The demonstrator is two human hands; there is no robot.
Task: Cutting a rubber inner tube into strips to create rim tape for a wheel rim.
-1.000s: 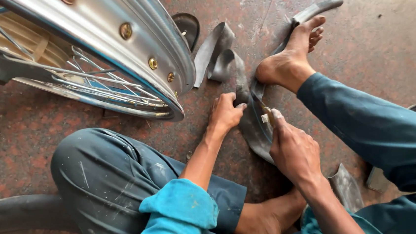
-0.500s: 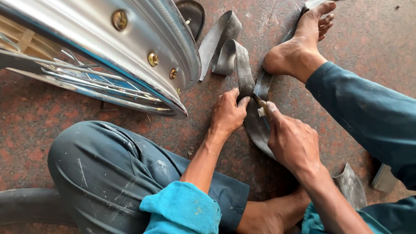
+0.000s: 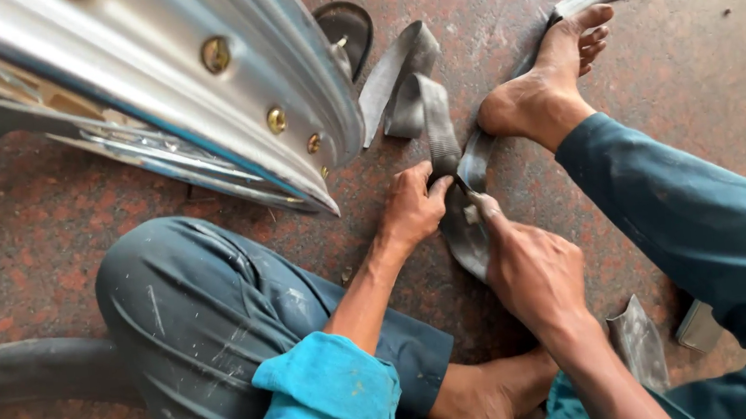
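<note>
The person sits on the reddish stone floor (image 3: 716, 58) and works on a flat grey rubber strip (image 3: 437, 120), which looks like a cut inner tube. The left hand (image 3: 410, 208) presses down on the strip and pinches it between thumb and fingers. The right hand (image 3: 533, 268), just beside the left, is closed on the same strip and holds something small and pale at its fingertips; I cannot tell what it is. The two hands almost touch each other.

Beyond the hands the strip runs away in two directions. One part folds in loose loops toward the shiny metal wheel rim (image 3: 204, 90), which stands up and to the left of the left hand. The other part passes under the bare foot (image 3: 545, 89), just above the right hand, and the foot pins it to the floor.

I judge the rubber to be light, soft and quite floppy; it bends and folds by its own weight and does not keep a shape. It is probably a little stretchy and grips the skin well, so it should not slip easily. The best hold seems to be a pinch across its flat width, close to the working place, with the far end kept tight.

Near the left knee lies a dark tyre (image 3: 40, 373).
</note>
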